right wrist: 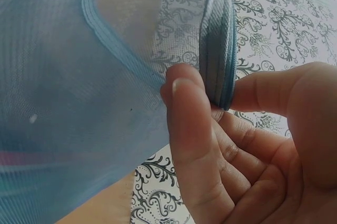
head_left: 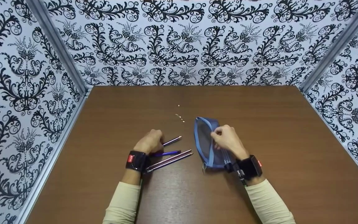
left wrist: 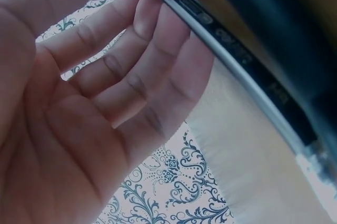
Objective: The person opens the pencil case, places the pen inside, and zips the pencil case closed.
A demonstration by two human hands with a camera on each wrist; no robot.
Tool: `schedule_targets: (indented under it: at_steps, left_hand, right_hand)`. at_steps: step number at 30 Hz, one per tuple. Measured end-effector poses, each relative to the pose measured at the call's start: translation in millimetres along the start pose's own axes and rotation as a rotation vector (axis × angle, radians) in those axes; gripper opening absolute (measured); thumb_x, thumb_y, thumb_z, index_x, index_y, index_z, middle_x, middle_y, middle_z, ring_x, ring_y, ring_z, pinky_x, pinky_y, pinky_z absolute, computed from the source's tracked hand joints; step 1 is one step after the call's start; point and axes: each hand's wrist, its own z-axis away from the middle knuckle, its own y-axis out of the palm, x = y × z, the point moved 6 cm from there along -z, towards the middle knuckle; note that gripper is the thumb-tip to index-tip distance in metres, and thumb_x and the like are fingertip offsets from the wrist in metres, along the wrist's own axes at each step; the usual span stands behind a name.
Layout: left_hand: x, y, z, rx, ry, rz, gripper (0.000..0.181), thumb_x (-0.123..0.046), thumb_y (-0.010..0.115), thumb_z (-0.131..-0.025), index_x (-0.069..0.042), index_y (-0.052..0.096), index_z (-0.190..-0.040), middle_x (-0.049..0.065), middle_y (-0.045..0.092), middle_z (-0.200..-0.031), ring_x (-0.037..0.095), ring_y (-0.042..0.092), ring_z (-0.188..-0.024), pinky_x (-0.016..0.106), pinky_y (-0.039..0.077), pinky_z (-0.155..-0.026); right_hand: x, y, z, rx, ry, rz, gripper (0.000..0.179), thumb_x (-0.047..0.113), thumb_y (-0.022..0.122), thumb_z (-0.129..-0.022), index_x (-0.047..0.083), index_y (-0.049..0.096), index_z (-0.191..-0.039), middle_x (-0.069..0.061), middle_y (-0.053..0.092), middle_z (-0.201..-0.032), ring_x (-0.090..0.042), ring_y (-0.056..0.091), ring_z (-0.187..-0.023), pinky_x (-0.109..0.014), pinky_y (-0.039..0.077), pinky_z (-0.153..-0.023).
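Note:
My left hand [head_left: 150, 141] pinches a dark striped pencil [left wrist: 226, 50] between thumb and fingertips; in the head view a pencil [head_left: 172, 141] sticks out past the fingers. Beside that hand a blue pen [head_left: 168, 153] and two striped pencils [head_left: 174, 159] lie on the table. To the right is a blue mesh pencil case [head_left: 204, 137], its zipper undone and its mouth gaping. My right hand [head_left: 228, 140] pinches the zipper-edged rim [right wrist: 216, 40] of the case between thumb and fingers. Blurred pink and green streaks show through the mesh in the right wrist view.
The brown wooden table [head_left: 259, 105] is enclosed by walls [head_left: 182, 43] with a black floral pattern. Small pale bits [head_left: 180, 117] lie beyond the case. A grey metal rail [head_left: 54, 152] runs along the table's left edge.

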Motion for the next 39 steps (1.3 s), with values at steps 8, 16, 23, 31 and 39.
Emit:
schedule_targets:
  at_steps: [8, 16, 23, 31, 39]
  left_hand:
    - [-4.1, -3.3, -3.3, -0.039, 0.112, 0.011, 0.016, 0.003, 0.067, -0.074, -0.008, 0.075, -0.081, 0.004, 0.068, -0.077, 0.017, 0.056, -0.069, 0.033, 0.051, -0.063]
    - [-9.6, -7.5, -1.8, -0.066, 0.150, 0.079, 0.012, 0.000, 0.074, -0.080, -0.004, 0.074, -0.092, 0.005, 0.071, -0.084, 0.019, 0.065, -0.079, 0.036, 0.057, -0.075]
    - [-15.2, -11.1, -0.9, -0.107, 0.202, 0.108, 0.013, -0.001, 0.075, -0.080, -0.003, 0.073, -0.093, 0.009, 0.073, -0.089, 0.023, 0.068, -0.084, 0.037, 0.058, -0.079]
    - [-21.1, -16.9, -3.2, -0.184, 0.216, 0.187, 0.012, 0.002, 0.070, -0.079, -0.003, 0.072, -0.090, 0.008, 0.072, -0.086, 0.023, 0.067, -0.082, 0.036, 0.057, -0.078]
    - [-25.9, -24.4, -2.2, -0.267, 0.235, 0.261, 0.015, 0.006, 0.067, -0.080, 0.000, 0.073, -0.093, 0.010, 0.072, -0.088, 0.023, 0.067, -0.081, 0.036, 0.058, -0.076]
  right_hand:
    - [1, -1, -0.6, 0.015, -0.015, -0.006, 0.024, 0.012, 0.058, -0.093, -0.001, 0.072, -0.078, -0.008, 0.068, -0.061, -0.016, 0.065, -0.047, -0.028, 0.055, -0.046]
    - [0, 0, 0.0, 0.011, -0.017, -0.007, 0.023, 0.011, 0.058, -0.093, 0.002, 0.071, -0.076, -0.009, 0.068, -0.061, -0.023, 0.067, -0.050, -0.028, 0.055, -0.046]
    - [1, 0, -0.5, 0.008, -0.021, -0.008, 0.023, 0.011, 0.058, -0.092, 0.000, 0.071, -0.077, -0.007, 0.067, -0.060, -0.022, 0.066, -0.050, -0.028, 0.056, -0.046]
    - [1, 2, -1.4, 0.014, -0.011, 0.001, 0.022, 0.011, 0.058, -0.092, 0.000, 0.072, -0.079, -0.005, 0.066, -0.060, -0.017, 0.064, -0.047, -0.028, 0.055, -0.045]
    - [0, 3, -0.2, 0.011, -0.004, 0.006, 0.023, 0.011, 0.058, -0.092, 0.001, 0.072, -0.078, -0.005, 0.067, -0.062, -0.019, 0.065, -0.049, -0.027, 0.056, -0.046]
